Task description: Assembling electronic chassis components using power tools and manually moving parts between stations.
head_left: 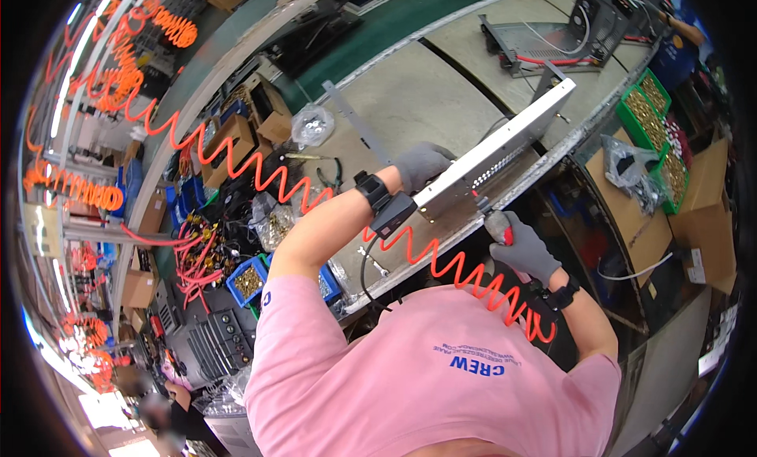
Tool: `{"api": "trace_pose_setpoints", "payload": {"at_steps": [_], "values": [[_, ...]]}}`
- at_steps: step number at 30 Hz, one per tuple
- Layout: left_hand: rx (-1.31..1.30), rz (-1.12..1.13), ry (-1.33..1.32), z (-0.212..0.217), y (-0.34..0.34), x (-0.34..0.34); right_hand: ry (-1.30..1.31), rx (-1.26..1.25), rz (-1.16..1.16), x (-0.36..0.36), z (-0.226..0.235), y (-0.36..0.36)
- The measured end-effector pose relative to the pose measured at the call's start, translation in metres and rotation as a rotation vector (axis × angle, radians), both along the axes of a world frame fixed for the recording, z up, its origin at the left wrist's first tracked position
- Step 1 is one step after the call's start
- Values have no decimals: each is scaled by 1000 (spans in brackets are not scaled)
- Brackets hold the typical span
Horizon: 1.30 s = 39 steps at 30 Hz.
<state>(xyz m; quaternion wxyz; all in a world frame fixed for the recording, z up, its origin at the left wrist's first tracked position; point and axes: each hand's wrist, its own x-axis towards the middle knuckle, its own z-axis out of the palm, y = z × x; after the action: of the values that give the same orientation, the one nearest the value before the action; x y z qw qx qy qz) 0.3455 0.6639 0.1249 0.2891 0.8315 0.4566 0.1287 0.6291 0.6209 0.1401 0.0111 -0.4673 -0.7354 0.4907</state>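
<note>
A white-edged metal panel (505,141) with rows of small holes stands tilted on the workbench, its long edge running from near left to far right. My left hand (424,165), in a grey glove, holds the panel near its left end; some fingers are hidden behind it. In my right hand (527,250), also gloved, is an air screwdriver (497,223) with a red part. Its tip points at the panel's near face, close to the lower edge; contact is hard to make out. An orange coiled air hose (426,252) crosses under my left arm toward my right hand.
A metal strip (355,122), a plastic bag of parts (312,126) and pliers (330,175) lie on the bench's left. Blue screw bins (247,280) sit nearer me. At right are green bins of brass fittings (645,119) and cardboard (702,212). Another person (680,51) works far right.
</note>
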Motion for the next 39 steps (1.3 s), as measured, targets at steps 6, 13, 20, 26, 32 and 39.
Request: {"api": "trace_pose_setpoints", "payload": {"at_steps": [6,13,20,26,32,39], "values": [[-365,325,-397,7,-5,12,67,25,-2,1,-4,-2],[-542,518,-417,-3,-3,9,25,61,6,-2,-4,-3],[126,913,-656,38,12,-75,24,100,-67,17,7,-11],[747,1733,-238,-56,-12,-206,-23,62,-246,40,20,-25],[-181,1488,420,-173,-71,-241,-63,154,-374,47,45,-43],[-310,1402,588,-168,-55,-204,-91,78,-463,40,45,-43]]}}
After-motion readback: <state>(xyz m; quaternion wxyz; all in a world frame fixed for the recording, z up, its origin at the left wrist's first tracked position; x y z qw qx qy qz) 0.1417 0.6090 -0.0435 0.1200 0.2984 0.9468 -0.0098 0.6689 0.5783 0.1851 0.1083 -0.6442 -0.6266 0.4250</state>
